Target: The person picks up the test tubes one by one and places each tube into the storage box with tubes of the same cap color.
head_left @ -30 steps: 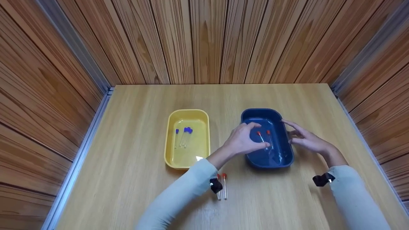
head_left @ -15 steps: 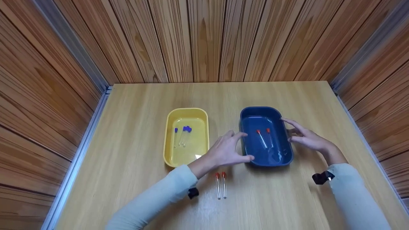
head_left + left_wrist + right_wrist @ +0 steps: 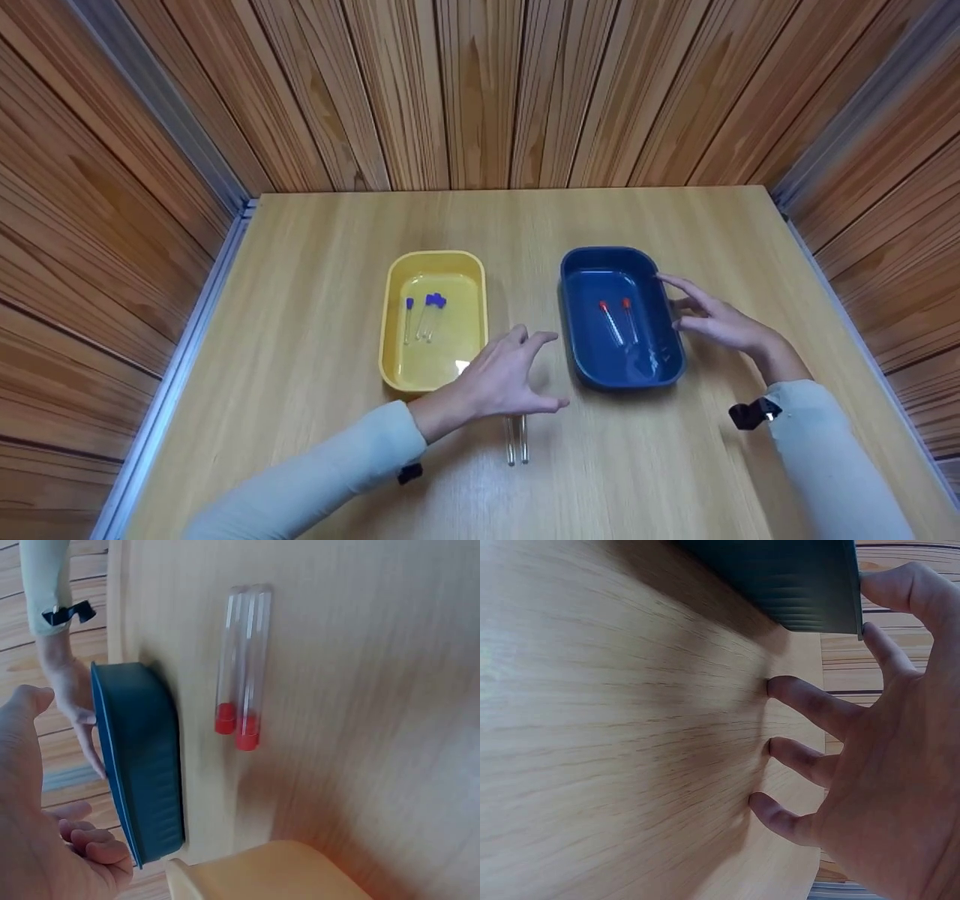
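My left hand (image 3: pixel 499 379) holds nothing; its thumb and index finger are spread wide above the table between the two trays. Under it lie two clear test tubes with red caps (image 3: pixel 247 667), side by side; in the head view the hand covers their caps. My right hand (image 3: pixel 724 324) is beside the blue tray (image 3: pixel 589 356), thumb and index fingertip at its right rim. Its other fingertips (image 3: pixel 784 686) rest on the table in the right wrist view. Inside the blue tray lie two more red-capped test tubes (image 3: pixel 611 325).
A yellow tray (image 3: pixel 412 371) stands left of the blue one, holding several test tubes with blue caps (image 3: pixel 409 319). Wood-panelled walls (image 3: pixel 480 97) with metal corner strips close off the back and sides of the wooden table (image 3: pixel 315 300).
My left hand has drawn back from over the blue tray, moving left and toward me to the two red-capped test tubes on the table. The right hand has stayed at the rim.
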Demonstrator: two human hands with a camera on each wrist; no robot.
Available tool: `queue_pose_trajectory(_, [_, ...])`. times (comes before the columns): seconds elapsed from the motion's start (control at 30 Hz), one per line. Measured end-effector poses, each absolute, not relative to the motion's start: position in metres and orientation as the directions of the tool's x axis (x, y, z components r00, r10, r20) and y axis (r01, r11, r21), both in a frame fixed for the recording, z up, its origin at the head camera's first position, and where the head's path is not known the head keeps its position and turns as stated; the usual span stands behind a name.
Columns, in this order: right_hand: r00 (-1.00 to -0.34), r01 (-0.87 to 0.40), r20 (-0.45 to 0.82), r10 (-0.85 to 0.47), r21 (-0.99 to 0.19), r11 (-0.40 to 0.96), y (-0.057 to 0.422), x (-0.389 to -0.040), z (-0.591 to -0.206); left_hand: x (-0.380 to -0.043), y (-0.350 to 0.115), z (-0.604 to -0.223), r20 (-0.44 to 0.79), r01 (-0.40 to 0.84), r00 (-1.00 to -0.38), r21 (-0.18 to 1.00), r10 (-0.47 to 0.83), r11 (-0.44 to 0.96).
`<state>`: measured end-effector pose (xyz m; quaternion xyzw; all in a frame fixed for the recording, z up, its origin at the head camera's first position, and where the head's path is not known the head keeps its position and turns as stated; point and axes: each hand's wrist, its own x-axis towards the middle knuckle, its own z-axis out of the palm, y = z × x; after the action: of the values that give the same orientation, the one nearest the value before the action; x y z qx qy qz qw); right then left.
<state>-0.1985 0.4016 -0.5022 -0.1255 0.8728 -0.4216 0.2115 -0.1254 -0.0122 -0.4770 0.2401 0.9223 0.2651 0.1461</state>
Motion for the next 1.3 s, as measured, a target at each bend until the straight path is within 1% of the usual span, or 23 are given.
queue_pose_trajectory(0.23, [-0.874,-0.034,-0.278,-0.398,-0.783,0.622,0.401,-0.199,-0.501,-0.108,-0.021,-0.487,-0.137,0.422,-0.810,0.540,0.570,0.729])
queue_pose_trajectory(0.43, [-0.871,-0.024,-0.291,-0.395,-0.779,0.627,0.401,-0.201,-0.500,-0.099,-0.026,-0.500,-0.201,0.396,-0.798,0.536,0.568,0.745])
queue_pose_trajectory(0.6, [-0.875,-0.026,-0.289,-0.389,-0.774,0.633,0.402,-0.200,-0.499,-0.094,-0.031,-0.514,-0.205,0.434,-0.778,0.507,0.593,0.745])
queue_pose_trajectory(0.73, [-0.875,-0.027,-0.288,-0.390,-0.775,0.631,0.401,-0.200,-0.500,-0.090,-0.036,-0.527,-0.221,0.420,-0.780,0.508,0.585,0.752])
queue_pose_trajectory(0.83, [-0.875,-0.029,-0.283,-0.393,-0.779,0.626,0.402,-0.200,-0.500,-0.089,-0.038,-0.536,-0.255,0.392,-0.780,0.512,0.571,0.765])
queue_pose_trajectory(0.93, [-0.876,-0.034,-0.278,-0.394,-0.780,0.625,0.402,-0.200,-0.501,-0.089,-0.039,-0.541,-0.293,0.373,-0.776,0.501,0.559,0.781])
queue_pose_trajectory(1.03, [-0.877,-0.034,-0.278,-0.393,-0.779,0.626,0.402,-0.201,-0.501,-0.090,-0.039,-0.544,-0.305,0.373,-0.777,0.482,0.551,0.793])
queue_pose_trajectory(1.3, [-0.874,-0.034,-0.275,-0.400,-0.788,0.615,0.400,-0.200,-0.500,-0.087,-0.040,-0.548,-0.239,0.394,-0.802,0.477,0.547,0.786])
